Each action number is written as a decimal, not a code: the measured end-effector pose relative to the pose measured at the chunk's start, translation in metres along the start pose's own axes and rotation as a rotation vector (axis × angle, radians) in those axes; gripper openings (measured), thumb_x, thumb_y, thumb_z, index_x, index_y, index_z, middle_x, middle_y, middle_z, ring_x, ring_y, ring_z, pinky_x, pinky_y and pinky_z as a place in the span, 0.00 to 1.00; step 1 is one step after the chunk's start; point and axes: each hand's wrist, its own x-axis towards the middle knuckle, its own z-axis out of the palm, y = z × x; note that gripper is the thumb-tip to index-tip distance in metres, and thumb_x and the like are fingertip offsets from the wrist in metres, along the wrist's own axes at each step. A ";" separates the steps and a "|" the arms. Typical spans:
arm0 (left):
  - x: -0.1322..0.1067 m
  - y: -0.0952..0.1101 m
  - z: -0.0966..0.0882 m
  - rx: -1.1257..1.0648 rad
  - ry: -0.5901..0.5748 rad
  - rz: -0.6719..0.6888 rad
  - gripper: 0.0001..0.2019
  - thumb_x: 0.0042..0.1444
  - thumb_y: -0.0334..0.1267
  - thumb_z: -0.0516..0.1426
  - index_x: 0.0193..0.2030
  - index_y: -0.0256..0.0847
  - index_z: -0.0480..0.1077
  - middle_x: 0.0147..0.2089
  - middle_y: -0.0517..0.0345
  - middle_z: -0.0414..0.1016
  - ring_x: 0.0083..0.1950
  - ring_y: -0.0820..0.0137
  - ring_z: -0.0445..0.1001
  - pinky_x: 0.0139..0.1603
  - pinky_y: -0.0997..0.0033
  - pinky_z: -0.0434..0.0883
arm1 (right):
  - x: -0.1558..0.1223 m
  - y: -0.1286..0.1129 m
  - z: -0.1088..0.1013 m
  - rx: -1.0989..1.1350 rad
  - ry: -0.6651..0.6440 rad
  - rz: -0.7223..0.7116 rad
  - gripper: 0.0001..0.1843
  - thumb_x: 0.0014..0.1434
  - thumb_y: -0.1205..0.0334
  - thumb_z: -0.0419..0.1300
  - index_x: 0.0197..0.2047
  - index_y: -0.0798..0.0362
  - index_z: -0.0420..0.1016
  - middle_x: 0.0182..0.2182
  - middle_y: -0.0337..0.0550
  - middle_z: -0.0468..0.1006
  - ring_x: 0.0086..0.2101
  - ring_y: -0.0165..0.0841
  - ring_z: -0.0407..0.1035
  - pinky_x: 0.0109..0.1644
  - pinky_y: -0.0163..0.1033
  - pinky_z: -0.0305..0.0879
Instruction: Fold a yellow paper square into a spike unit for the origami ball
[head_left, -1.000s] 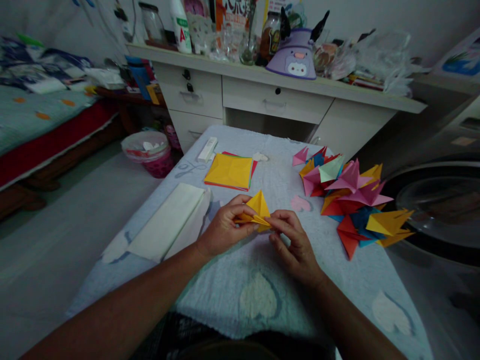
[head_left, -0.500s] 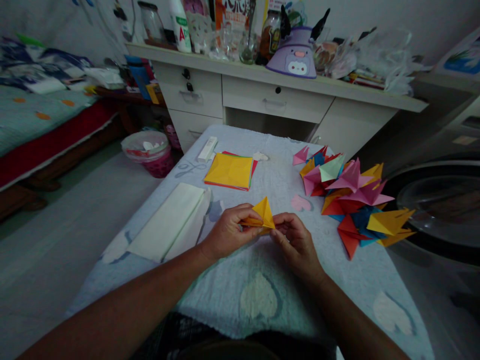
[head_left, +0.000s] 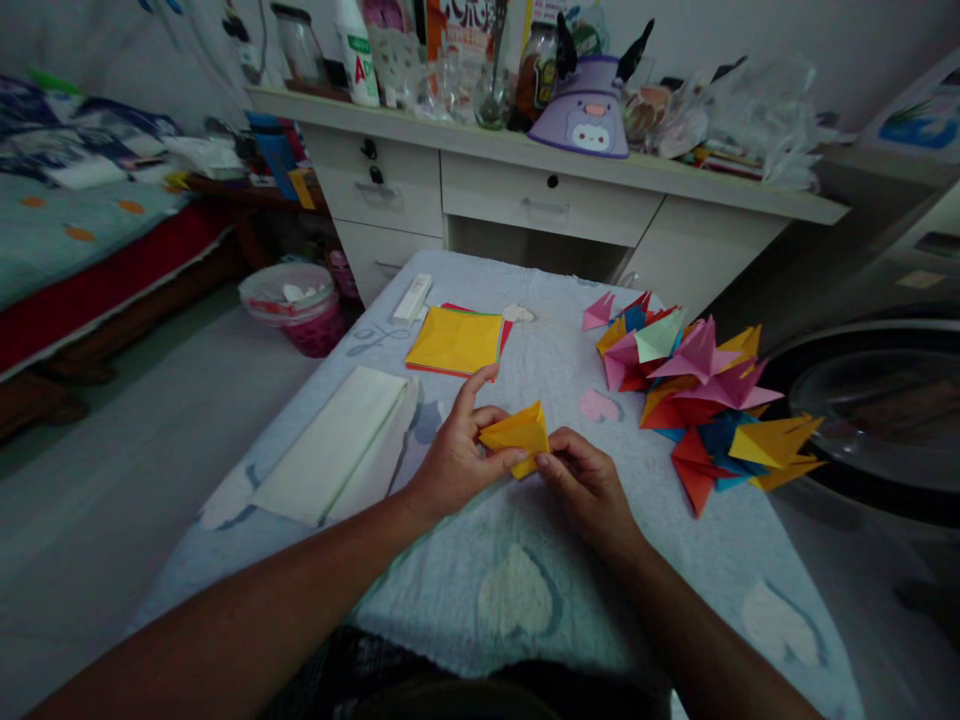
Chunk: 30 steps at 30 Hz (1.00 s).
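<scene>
Yellow paper (head_left: 521, 432) is pinched by both hands' fingers (head_left: 504, 462) (head_left: 576, 446).

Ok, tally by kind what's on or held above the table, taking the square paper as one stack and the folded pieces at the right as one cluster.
Yellow folded paper, in the left hand and right hand: 1
Paper stack: 1
Folded-piece cluster: 1
White folded bundle: 1
Small white oblong object: 1
Total: 5
</scene>
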 end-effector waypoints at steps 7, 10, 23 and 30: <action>0.006 -0.008 -0.001 -0.221 -0.097 -0.209 0.23 0.43 0.41 0.68 0.44 0.38 0.67 0.34 0.61 0.72 0.34 0.73 0.72 0.35 0.75 0.68 | 0.001 0.003 0.004 0.161 0.025 0.093 0.10 0.61 0.53 0.60 0.36 0.50 0.73 0.27 0.36 0.72 0.27 0.28 0.66 0.32 0.33 0.63; 0.007 -0.010 -0.001 -0.135 -0.125 -0.200 0.17 0.45 0.42 0.67 0.38 0.35 0.70 0.32 0.62 0.71 0.32 0.74 0.70 0.33 0.76 0.67 | 0.002 0.006 0.005 0.213 0.029 0.110 0.10 0.60 0.53 0.62 0.35 0.50 0.72 0.27 0.35 0.72 0.27 0.27 0.67 0.32 0.33 0.64; 0.007 -0.014 0.001 -0.071 -0.171 -0.163 0.14 0.48 0.43 0.64 0.37 0.34 0.72 0.32 0.60 0.73 0.33 0.73 0.71 0.35 0.74 0.68 | 0.003 0.005 0.004 0.271 0.007 0.117 0.10 0.58 0.54 0.64 0.35 0.50 0.71 0.28 0.35 0.71 0.28 0.28 0.65 0.33 0.33 0.62; 0.005 -0.012 0.001 0.034 -0.244 -0.193 0.13 0.49 0.40 0.61 0.39 0.34 0.74 0.32 0.59 0.74 0.32 0.71 0.72 0.35 0.72 0.68 | 0.002 0.003 0.001 0.261 -0.010 0.124 0.11 0.58 0.52 0.63 0.34 0.50 0.71 0.28 0.36 0.70 0.29 0.29 0.63 0.34 0.34 0.62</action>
